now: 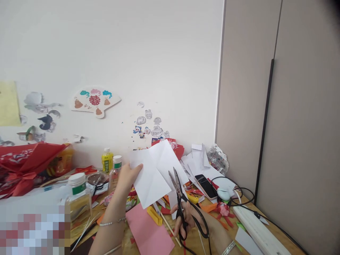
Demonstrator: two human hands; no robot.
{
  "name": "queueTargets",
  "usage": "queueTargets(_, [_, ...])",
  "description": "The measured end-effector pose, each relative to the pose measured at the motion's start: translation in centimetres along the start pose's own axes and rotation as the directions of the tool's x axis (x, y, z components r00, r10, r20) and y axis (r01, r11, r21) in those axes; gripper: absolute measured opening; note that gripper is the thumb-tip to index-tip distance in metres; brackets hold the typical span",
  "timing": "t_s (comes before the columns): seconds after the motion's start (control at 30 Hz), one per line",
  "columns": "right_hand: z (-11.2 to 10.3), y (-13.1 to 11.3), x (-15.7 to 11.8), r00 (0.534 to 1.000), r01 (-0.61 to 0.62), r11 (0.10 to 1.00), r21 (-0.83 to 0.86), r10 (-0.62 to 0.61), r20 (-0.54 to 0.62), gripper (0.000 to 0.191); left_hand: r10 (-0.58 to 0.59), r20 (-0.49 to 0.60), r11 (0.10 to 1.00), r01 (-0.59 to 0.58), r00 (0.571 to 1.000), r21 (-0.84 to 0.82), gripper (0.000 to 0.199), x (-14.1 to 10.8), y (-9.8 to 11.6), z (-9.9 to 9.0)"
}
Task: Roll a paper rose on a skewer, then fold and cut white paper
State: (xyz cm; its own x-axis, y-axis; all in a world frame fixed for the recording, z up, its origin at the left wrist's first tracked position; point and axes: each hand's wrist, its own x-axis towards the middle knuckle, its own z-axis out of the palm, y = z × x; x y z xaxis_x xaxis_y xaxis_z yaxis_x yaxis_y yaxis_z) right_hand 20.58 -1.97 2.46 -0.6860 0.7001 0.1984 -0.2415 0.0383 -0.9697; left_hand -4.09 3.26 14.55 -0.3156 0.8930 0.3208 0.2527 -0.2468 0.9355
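My left hand [130, 174] pinches the left edge of a white sheet of paper [150, 177], its thumb lying on the front. Creases cross the sheet, and a slit-like line runs from near its middle toward the lower right. In my right hand [189, 213] is a pair of scissors [175, 182] with black handles, fingers through the loops. The blades point up, slightly apart, in front of the paper's right part; whether they touch it I cannot tell. Below the sheet lies pink paper [150, 230], with a yellow plastic-handled tool [154, 216] at its upper edge.
Clear jars with white lids [77, 178] and a yellow-green bottle [107, 160] stand at the left. A red-wrapped bouquet [29, 164] sits farther left. To the right are a phone [205, 186], cables, a white power strip [259, 230] and paper scraps. A wall closes off the back.
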Motion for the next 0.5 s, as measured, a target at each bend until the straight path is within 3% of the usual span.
queueTargets(0.13, [-0.1,-0.2,-0.2,0.992,-0.094,0.994,-0.051,0.097,0.081,0.064,0.015,0.045,0.986,-0.022,0.999,0.163,0.025,0.1,0.2,-0.6])
queueTargets(0.27, [0.1,-0.1,-0.1,0.974,-0.150,0.981,-0.123,0.168,0.151,0.068,-0.021,0.089,0.990,0.009,0.996,0.137,0.022,-0.3,0.8,-0.2])
queueTargets(0.5, [0.5,-0.2,-0.2,0.987,-0.066,0.988,-0.137,0.085,0.138,0.075,-0.041,0.150,0.999,0.036,0.988,0.038,0.022,-1.1,1.3,1.2])
